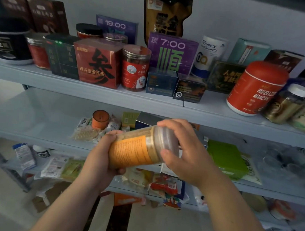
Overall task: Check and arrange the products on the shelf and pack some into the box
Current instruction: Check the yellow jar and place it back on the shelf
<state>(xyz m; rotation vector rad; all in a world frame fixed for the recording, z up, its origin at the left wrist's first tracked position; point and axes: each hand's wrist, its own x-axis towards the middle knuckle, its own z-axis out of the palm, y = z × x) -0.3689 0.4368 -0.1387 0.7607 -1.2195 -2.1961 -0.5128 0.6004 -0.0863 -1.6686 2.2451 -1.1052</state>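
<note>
Orange-labelled jar (136, 148) tilted — gripped between both hands.

The jar (136, 149) is clear plastic with an orange label, tan contents and its lid fitted. It lies tilted near horizontal at frame centre, lid end toward the right, with the left hand (100, 158) gripping its base and the right hand (185, 153) gripping its lid.

left hand (98, 161), right hand (188, 154), both gripping jar (136, 150), forearms converging
</note>
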